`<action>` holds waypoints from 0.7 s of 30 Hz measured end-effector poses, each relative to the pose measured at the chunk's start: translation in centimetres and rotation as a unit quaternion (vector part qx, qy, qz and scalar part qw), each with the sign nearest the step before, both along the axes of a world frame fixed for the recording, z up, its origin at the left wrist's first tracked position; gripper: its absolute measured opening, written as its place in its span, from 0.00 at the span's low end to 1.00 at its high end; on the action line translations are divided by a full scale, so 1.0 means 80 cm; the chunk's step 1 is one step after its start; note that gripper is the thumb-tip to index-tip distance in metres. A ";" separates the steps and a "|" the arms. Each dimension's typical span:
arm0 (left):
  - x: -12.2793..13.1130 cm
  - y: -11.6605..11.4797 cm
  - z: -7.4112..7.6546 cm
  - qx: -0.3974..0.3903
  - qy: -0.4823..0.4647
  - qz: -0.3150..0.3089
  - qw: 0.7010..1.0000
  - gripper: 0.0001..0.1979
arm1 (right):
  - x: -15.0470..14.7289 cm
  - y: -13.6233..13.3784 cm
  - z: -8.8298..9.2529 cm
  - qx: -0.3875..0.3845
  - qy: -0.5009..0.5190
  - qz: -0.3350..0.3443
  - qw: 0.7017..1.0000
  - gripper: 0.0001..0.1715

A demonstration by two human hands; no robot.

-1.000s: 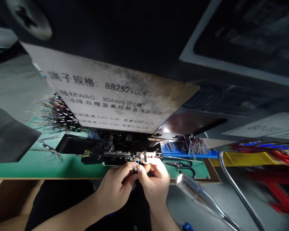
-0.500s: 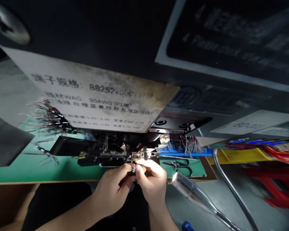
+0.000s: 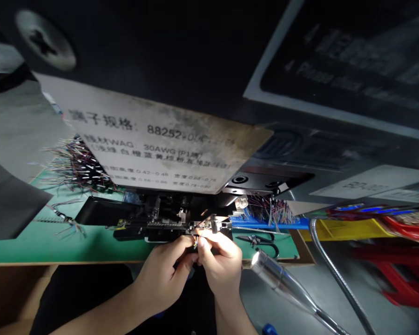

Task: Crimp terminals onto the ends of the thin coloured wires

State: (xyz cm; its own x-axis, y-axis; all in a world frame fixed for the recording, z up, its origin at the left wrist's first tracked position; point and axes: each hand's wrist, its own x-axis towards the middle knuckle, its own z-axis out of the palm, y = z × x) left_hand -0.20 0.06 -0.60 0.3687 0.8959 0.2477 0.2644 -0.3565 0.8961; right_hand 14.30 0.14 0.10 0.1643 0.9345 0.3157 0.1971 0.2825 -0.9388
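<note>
- On the head camera, the one view I worked from, both hands met under the front edge of a large dark machine point(image 3: 143, 51), their fingertips touching or very nearly so.
- The left hand point(image 3: 165, 267) was curled, thumb and forefinger drawn in almost closed on a small bunch of thin coloured wires point(image 3: 196, 242).
- The right hand point(image 3: 220, 263) was bent inward too, thumb brought up toward the forefinger in a pinch at the same wires; which strand it had, I could not tell.
- The wires showed between the fingertips, right in front of the brightly lit metal parts point(image 3: 214, 226) low on the machine; whether any end touched the metal was too small for me to see.
- To the right, a lamp point(image 3: 281, 275) shone toward the hands, and scissors point(image 3: 254, 239) lay on the green counter point(image 3: 104, 247).
- A big heap of wires point(image 3: 78, 165) sat on the left; another pile point(image 3: 265, 209) showed at the right, by a blue tray point(image 3: 289, 224).
- I judged the step in hand to be lining up a fine wire end at the metal parts.
- The next move, as I read it, called for a steady pinch, loose strands kept aside and fingertips kept back.
</note>
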 end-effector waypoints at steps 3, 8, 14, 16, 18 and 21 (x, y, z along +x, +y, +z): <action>-0.001 0.000 -0.001 -0.004 0.013 -0.003 1.000 0.12 | 0.000 -0.003 -0.005 -0.023 0.038 0.000 0.999 0.03; -0.001 0.000 -0.003 0.007 0.033 -0.009 0.999 0.11 | 0.001 -0.005 -0.005 -0.050 0.049 0.009 0.997 0.07; -0.001 0.002 -0.004 0.002 0.025 -0.022 0.999 0.11 | 0.004 -0.004 0.001 -0.052 0.030 0.017 0.998 0.08; -0.002 0.002 -0.003 -0.016 0.008 -0.029 0.999 0.12 | 0.006 -0.005 0.000 -0.064 0.045 0.028 0.996 0.10; -0.002 0.002 0.000 -0.032 -0.006 -0.035 0.999 0.11 | 0.007 -0.006 -0.002 -0.073 0.055 0.036 0.995 0.11; -0.002 0.001 0.003 -0.030 -0.008 -0.036 0.999 0.09 | 0.006 -0.005 -0.003 -0.068 0.057 0.033 0.996 0.11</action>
State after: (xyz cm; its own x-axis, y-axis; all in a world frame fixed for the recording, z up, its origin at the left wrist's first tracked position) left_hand -0.32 0.18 -0.37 0.4287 0.8809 0.2005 0.2251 -0.3190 0.9206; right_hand 14.80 -0.29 -0.18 0.1288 0.9772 0.1687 0.0724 0.1604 -0.9844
